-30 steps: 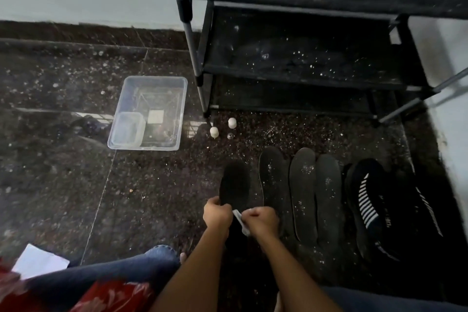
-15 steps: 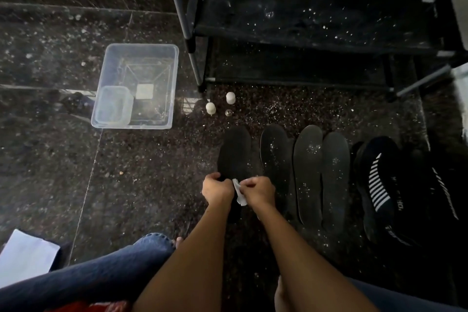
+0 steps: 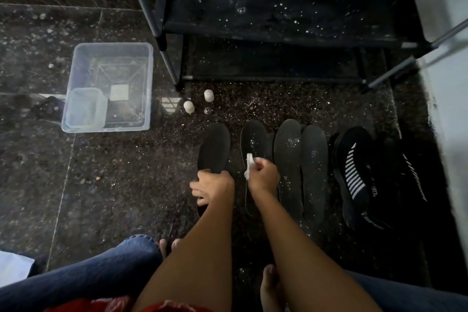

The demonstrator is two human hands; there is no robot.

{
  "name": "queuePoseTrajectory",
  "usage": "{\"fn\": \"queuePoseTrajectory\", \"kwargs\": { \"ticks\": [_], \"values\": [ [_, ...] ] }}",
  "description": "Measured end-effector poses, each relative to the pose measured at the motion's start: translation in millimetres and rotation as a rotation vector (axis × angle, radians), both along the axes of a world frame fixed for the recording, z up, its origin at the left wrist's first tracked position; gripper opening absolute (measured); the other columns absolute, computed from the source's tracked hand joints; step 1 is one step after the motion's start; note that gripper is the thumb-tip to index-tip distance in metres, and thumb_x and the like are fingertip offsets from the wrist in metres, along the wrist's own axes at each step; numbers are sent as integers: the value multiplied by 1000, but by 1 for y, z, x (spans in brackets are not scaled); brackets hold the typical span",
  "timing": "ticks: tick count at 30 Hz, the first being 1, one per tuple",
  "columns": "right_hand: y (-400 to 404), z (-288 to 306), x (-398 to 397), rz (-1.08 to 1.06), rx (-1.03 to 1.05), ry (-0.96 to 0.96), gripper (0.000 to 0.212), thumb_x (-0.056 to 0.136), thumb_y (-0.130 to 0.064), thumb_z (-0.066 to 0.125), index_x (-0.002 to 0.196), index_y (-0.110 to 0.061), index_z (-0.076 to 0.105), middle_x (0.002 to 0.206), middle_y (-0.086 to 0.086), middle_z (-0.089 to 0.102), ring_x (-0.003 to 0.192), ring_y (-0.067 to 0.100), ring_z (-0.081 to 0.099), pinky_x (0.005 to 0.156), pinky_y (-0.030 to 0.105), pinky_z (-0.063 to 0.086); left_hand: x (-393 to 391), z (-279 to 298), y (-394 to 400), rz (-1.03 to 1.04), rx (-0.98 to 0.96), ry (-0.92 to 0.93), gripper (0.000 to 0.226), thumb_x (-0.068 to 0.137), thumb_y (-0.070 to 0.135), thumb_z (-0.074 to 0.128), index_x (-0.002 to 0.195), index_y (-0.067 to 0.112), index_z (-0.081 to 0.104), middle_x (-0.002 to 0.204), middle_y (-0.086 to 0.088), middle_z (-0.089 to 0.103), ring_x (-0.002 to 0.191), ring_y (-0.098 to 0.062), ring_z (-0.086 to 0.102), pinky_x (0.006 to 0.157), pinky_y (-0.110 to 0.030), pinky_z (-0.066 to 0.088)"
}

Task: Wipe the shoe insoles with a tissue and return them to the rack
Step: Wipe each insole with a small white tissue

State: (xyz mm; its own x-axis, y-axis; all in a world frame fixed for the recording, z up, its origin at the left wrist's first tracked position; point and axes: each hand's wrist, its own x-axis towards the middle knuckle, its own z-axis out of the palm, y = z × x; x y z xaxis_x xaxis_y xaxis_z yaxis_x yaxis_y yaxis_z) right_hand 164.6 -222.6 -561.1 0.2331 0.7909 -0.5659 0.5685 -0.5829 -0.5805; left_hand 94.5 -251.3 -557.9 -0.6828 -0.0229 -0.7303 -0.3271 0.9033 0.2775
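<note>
My right hand (image 3: 262,177), pinching the tissue (image 3: 249,164), has left the first insole (image 3: 214,148), which my left hand (image 3: 212,186) grips, for the second insole (image 3: 254,143) beneath it, so wiping moves on.

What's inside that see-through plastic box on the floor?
Inside the clear plastic box sits a smaller clear tub in its near left corner, and a pale square shows at the bottom. Whether the small tub holds anything cannot be told.
</note>
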Motion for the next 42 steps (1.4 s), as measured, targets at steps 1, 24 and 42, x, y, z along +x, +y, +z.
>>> {"fn": "queuePoseTrajectory", "kwargs": {
  "ticks": [1,24,42],
  "values": [
    [5,1,4,-34,23,-13,25,92,-13,53,113,-7,64,113,10,66,103,24,61,85,27,44,3,-1,3,-3,49,1,37,87,16,58,124,16,55,135,-13,42,129,-30,34,109,-42,28],
    [-4,-14,31,-93,-288,21,23,86,-9,58,105,-10,70,110,12,68,104,28,62,79,26,47,52,-7,14,-36,196,-178,75,96,58,22,123,-3,56,127,-23,55,120,-38,49,105,-46,36],
    [51,284,2,317,52,144,16,83,-13,64,97,-8,68,96,6,65,81,19,62,64,25,49,-26,269,30,-237,743,-97,43,97,40,43,100,0,60,105,-15,63,100,-31,58,94,-40,47]
  ]
}}
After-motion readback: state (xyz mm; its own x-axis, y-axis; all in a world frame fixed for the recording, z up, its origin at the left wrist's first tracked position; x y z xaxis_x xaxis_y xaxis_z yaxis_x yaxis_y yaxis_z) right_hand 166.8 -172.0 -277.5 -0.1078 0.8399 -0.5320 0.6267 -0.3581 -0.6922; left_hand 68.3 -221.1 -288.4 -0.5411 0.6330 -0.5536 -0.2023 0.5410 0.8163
